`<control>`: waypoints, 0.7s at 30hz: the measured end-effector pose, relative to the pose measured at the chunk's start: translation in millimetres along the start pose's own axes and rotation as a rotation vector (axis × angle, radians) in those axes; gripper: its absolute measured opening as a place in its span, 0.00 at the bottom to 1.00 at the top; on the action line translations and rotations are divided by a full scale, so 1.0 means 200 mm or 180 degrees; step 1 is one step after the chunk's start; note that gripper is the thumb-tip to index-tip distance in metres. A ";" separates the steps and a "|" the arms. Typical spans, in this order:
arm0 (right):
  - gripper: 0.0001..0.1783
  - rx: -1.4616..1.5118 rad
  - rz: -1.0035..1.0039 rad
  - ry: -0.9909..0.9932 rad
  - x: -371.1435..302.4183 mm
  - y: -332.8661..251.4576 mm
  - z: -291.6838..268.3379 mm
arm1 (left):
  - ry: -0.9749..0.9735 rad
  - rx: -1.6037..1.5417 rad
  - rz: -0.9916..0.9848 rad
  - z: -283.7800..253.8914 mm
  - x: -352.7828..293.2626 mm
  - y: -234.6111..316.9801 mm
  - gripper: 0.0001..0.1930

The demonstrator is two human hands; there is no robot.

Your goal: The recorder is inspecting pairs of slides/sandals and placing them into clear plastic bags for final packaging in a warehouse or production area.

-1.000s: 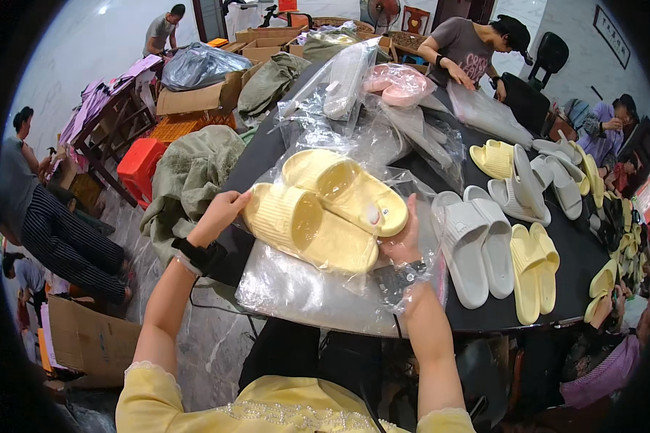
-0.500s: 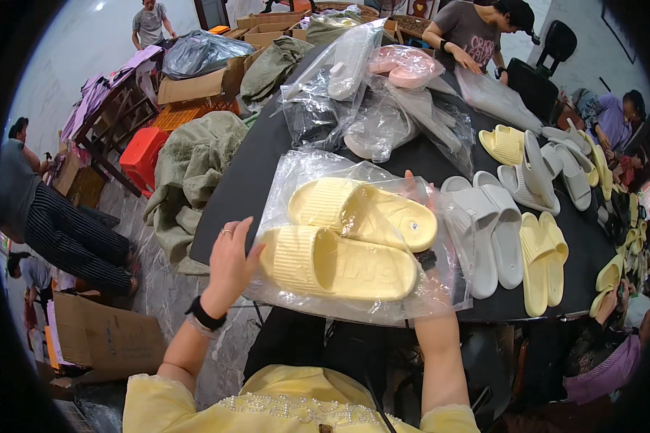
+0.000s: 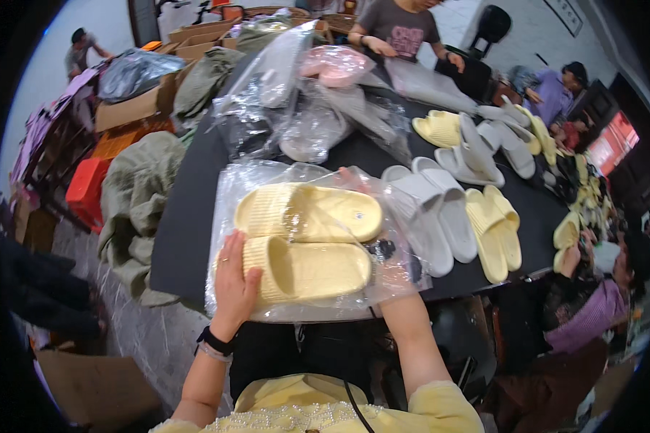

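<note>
A pair of pale yellow slide slippers [image 3: 318, 270] lies side by side in a clear plastic bag [image 3: 296, 312] near the table's front edge, toes to the left. My left hand [image 3: 236, 278] rests on the bag's left end, against the toes. Its fingers are stretched out with the thumb apart. On the right, my right hand [image 3: 397, 270] shows through clear film by the heels and holds the bagged slippers. The slippers partly hide its fingers. Just right of the bag stand grey slippers [image 3: 458, 216] and another yellow pair [image 3: 492, 231].
Bagged slippers [image 3: 318, 119] are heaped at the table's far side, a pink pair [image 3: 336, 66] on top. More loose slippers line the right side. Across the table, a person in a grey shirt [image 3: 404, 29] is by a plastic-wrapped stack [image 3: 430, 83]. A green sack [image 3: 141, 209] slumps at left.
My left hand has moved from beside the bag onto its left end. The whole view has shifted, so the table and bag appear further left. My right hand stays at the heels.
</note>
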State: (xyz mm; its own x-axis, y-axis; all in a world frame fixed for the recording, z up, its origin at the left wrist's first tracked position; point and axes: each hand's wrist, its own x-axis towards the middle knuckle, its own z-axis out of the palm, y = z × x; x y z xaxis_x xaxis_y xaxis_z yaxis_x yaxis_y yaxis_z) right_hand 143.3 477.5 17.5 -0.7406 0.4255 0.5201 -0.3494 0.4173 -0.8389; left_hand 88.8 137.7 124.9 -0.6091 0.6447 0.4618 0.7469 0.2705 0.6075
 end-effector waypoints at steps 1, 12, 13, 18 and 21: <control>0.28 0.1965 0.0997 0.0190 0.00 -0.14 0.06 | 0.0022 0.0039 -0.0122 -0.03 -0.02 -0.02 0.32; 0.25 0.1203 0.2912 0.0670 -0.17 -0.71 -0.41 | -0.0057 0.0339 -0.0031 -0.01 -0.02 -0.04 0.31; 0.24 0.1301 0.2820 0.0684 -0.19 -0.67 -0.51 | -0.0060 0.0310 0.0004 -0.01 -0.02 -0.02 0.31; 0.24 0.1627 0.2803 0.1108 -0.10 -0.54 -0.77 | -0.0044 0.0308 0.0027 -0.02 -0.03 -0.04 0.31; 0.26 0.1289 0.2814 0.1506 -0.03 -0.49 -0.84 | -0.0025 0.0351 0.0005 -0.01 -0.03 -0.05 0.31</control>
State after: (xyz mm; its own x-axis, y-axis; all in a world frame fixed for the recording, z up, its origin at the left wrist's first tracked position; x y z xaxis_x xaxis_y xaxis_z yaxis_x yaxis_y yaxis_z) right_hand 279.3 569.4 123.0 -0.5571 0.7488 -0.3591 -0.0282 -0.4493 -0.8929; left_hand 85.6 129.3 117.6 -0.6062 0.6506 0.4575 0.7729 0.3463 0.5317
